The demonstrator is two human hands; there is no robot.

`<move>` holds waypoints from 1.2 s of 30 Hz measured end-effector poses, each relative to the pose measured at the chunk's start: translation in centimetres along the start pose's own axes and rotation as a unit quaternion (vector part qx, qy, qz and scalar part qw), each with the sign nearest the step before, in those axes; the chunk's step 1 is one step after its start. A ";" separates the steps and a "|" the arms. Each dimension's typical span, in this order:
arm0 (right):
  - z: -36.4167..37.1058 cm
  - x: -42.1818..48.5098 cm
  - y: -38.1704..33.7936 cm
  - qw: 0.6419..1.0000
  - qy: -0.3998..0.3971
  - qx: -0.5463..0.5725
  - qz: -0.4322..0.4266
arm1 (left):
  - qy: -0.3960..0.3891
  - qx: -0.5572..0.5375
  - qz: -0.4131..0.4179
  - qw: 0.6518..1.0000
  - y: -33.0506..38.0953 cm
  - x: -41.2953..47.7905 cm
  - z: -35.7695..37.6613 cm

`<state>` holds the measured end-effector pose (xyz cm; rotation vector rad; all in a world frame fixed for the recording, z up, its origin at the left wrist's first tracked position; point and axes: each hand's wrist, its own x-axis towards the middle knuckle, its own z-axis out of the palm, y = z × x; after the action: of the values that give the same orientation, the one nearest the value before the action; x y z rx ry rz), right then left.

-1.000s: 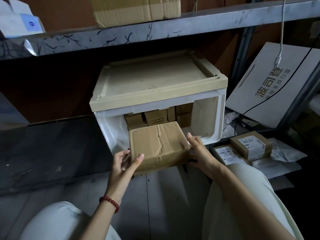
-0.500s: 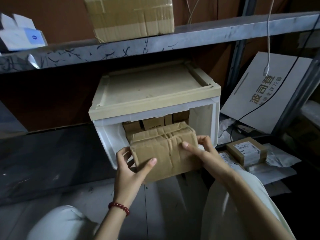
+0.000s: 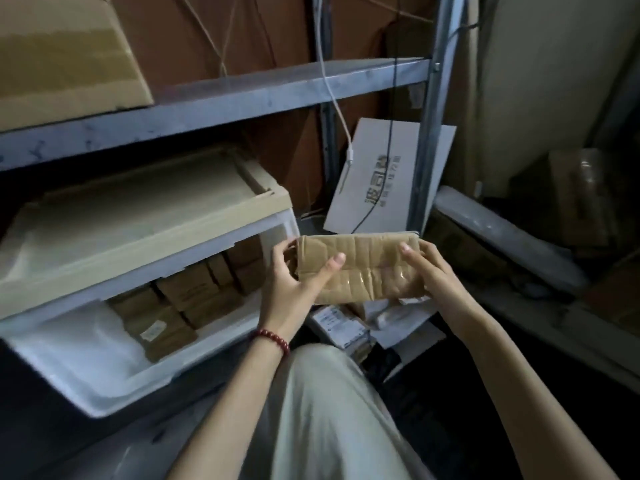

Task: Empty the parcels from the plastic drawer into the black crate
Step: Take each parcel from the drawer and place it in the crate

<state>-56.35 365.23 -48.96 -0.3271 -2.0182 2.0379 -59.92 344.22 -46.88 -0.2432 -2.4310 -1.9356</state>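
Note:
A taped brown cardboard parcel (image 3: 367,268) is held in the air between both hands, to the right of the drawer. My left hand (image 3: 291,282) grips its left end, and my right hand (image 3: 433,271) grips its right end. The white plastic drawer (image 3: 104,375) with a beige top stands on the lower shelf at the left, its front open. Several small brown parcels (image 3: 180,306) lie inside it toward the back. Below the held parcel lie labelled parcels (image 3: 341,323) in a dark area; I cannot make out the black crate's rim.
A metal shelf (image 3: 242,98) runs above the drawer with a big cardboard box (image 3: 62,57) on it. A white printed board (image 3: 381,178) leans behind a shelf post (image 3: 429,133). A white cable (image 3: 332,98) hangs down. Boxes and a wrapped roll (image 3: 502,237) crowd the right.
The parcel came out of the drawer and moved right and up, clear of the opening, still in both hands. The view swung right, putting the drawer at the left.

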 end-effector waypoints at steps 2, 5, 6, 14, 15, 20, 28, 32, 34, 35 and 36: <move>-3.4 -0.1 1.7 0.998 0.059 0.019 0.033 | -0.046 0.006 -0.011 0.999 -0.2 1.0 3.6; -7.8 -1.0 4.6 0.988 0.128 0.045 0.072 | -0.097 0.046 -0.030 0.994 -1.4 1.6 8.8; -9.0 -1.4 5.6 0.984 0.149 0.049 0.084 | -0.110 0.061 -0.035 0.991 -2.2 1.7 10.4; -13.7 -4.7 14.0 0.955 0.245 -0.007 0.164 | -0.247 0.158 -0.108 0.950 -10.5 0.5 19.3; -13.8 -4.9 15.2 0.953 0.250 -0.011 0.174 | -0.255 0.165 -0.123 0.945 -11.7 0.2 19.9; -14.1 -5.4 20.0 0.938 0.235 -0.001 0.254 | -0.288 0.189 -0.214 0.914 -16.3 -0.5 21.7; -14.7 -2.9 24.9 0.928 0.259 -0.076 0.255 | -0.344 0.200 -0.255 0.881 -20.6 -0.9 22.3; -14.2 -1.3 26.3 0.913 0.301 -0.038 0.272 | -0.360 0.216 -0.234 0.877 -21.0 -0.7 23.4; -14.2 -0.4 26.7 0.914 0.301 -0.032 0.270 | -0.365 0.264 -0.196 0.871 -21.3 -0.6 23.8; -14.3 0.1 26.7 0.916 0.298 -0.037 0.264 | -0.364 0.286 -0.174 0.869 -21.5 -0.6 23.9; -14.4 0.8 26.7 0.919 0.293 -0.054 0.257 | -0.363 0.302 -0.155 0.868 -21.6 -0.5 24.0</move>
<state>-52.92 378.95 -75.87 -1.4321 -1.7654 1.7571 -60.53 362.78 -73.33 -0.6904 -3.6101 -1.1351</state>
